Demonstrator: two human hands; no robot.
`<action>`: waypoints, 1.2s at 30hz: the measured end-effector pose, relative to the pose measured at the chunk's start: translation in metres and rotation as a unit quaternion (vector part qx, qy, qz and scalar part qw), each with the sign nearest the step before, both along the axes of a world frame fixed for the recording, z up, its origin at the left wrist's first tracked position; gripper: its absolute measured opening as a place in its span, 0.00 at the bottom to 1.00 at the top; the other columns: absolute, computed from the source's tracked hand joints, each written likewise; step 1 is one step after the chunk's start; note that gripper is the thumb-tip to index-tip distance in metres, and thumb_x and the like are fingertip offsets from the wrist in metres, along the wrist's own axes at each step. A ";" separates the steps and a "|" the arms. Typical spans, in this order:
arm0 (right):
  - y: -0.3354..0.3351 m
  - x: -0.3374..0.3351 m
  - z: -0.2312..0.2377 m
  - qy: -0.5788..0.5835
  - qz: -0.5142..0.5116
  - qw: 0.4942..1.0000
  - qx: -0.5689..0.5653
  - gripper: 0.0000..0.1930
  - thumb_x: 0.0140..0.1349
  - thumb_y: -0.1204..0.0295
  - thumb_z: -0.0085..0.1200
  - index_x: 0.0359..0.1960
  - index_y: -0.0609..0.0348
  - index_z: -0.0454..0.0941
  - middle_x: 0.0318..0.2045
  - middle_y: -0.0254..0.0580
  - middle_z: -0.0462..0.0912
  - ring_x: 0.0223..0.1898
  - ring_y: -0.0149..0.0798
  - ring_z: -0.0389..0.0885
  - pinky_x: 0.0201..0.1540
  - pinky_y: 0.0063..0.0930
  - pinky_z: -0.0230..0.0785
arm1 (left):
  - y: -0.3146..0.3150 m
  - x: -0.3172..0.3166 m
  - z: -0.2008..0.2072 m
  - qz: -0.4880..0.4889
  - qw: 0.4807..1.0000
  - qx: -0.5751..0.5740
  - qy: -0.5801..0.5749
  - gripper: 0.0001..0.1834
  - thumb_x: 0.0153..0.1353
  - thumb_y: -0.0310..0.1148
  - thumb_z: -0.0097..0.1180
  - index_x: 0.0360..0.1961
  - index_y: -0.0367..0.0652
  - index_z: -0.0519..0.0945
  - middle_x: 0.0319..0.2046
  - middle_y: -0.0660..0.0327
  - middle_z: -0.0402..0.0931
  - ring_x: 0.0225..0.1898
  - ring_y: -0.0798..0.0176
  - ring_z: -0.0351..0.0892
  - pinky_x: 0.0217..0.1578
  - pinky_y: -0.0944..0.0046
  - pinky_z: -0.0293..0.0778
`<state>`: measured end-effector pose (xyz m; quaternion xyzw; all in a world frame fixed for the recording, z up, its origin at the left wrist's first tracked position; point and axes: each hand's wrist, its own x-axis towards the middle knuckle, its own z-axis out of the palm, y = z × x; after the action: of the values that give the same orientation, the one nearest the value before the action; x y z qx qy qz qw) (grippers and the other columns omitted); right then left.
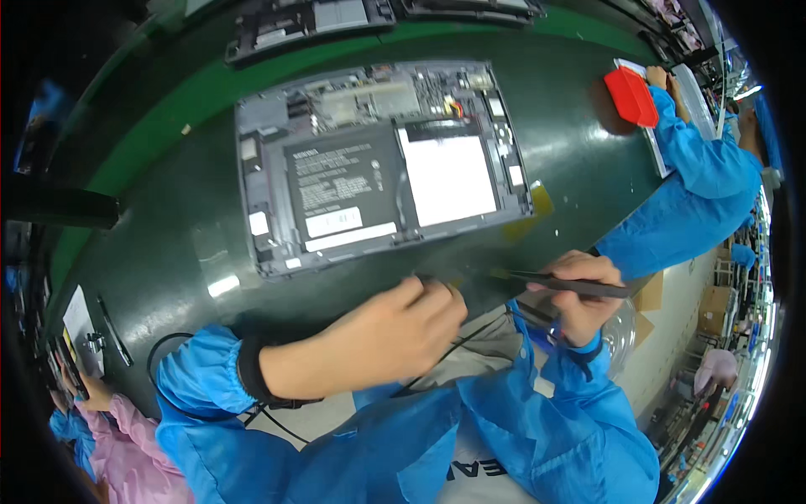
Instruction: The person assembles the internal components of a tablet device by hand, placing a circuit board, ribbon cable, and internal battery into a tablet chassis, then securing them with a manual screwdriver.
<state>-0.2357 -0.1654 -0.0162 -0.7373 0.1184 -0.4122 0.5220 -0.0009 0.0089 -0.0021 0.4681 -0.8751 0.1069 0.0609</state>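
An opened flat electronic device lies on the dark green bench mat, its inside facing up. A black battery pack with a white label fills its middle, beside a white rectangular panel. Circuit boards run along its far edge. Below the device's near edge, my left hand is closed with fingertips pinched together; what they hold, if anything, is hidden. To its right, my right hand grips dark tweezers, their tips pointing left toward my left fingers. A small yellowish bit shows at the tips, too blurred to name.
Yellow tape lies by the device's right corner. Two more opened devices stand at the far edge. A red tray is at the right, near a co-worker's blue sleeve. A black pen-like tool lies left; a black cord trails near my left wrist.
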 end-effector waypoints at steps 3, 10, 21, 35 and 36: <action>-0.033 0.016 0.025 -0.025 -0.004 0.995 -0.099 0.20 0.55 0.61 0.81 0.37 0.67 0.89 0.29 0.46 0.88 0.29 0.43 0.86 0.34 0.34 0.75 | 0.005 0.036 0.052 -0.034 0.998 0.017 0.046 0.19 0.59 0.37 0.65 0.48 0.37 0.86 0.42 0.62 0.78 0.40 0.63 0.75 0.38 0.64 0.69; -0.078 0.084 0.052 0.099 0.067 0.982 -0.149 0.15 0.48 0.71 0.81 0.37 0.60 0.92 0.32 0.41 0.92 0.39 0.39 0.88 0.62 0.44 0.67 | -0.023 0.096 0.054 0.125 0.980 -0.001 0.158 0.25 0.55 0.38 0.71 0.57 0.53 0.88 0.49 0.60 0.77 0.44 0.54 0.73 0.43 0.57 0.72; -0.082 0.103 0.028 0.121 0.078 0.986 -0.090 0.12 0.50 0.74 0.77 0.37 0.58 0.93 0.35 0.40 0.92 0.42 0.36 0.88 0.73 0.48 0.55 | -0.037 0.099 0.042 0.114 0.979 0.023 0.166 0.26 0.55 0.40 0.69 0.57 0.53 0.88 0.49 0.61 0.76 0.46 0.56 0.73 0.48 0.57 0.71; -0.084 0.100 0.031 0.183 0.069 0.970 -0.144 0.12 0.48 0.73 0.78 0.37 0.54 0.94 0.36 0.36 0.91 0.43 0.34 0.86 0.75 0.48 0.52 | -0.046 0.085 0.041 0.072 0.984 0.030 0.159 0.23 0.59 0.42 0.66 0.54 0.45 0.87 0.59 0.66 0.80 0.46 0.59 0.73 0.49 0.57 0.69; -0.084 0.098 0.032 0.173 0.068 0.967 -0.175 0.11 0.50 0.75 0.77 0.37 0.57 0.93 0.36 0.38 0.91 0.42 0.34 0.86 0.71 0.47 0.59 | -0.046 0.083 0.040 0.072 0.984 0.033 0.159 0.23 0.59 0.42 0.66 0.54 0.45 0.87 0.59 0.66 0.80 0.46 0.59 0.73 0.49 0.57 0.69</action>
<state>-0.1373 -0.2497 0.0156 -0.8835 0.0824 -0.2567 0.3831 0.0826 -0.0374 0.0377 0.5426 -0.8213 0.0061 0.1761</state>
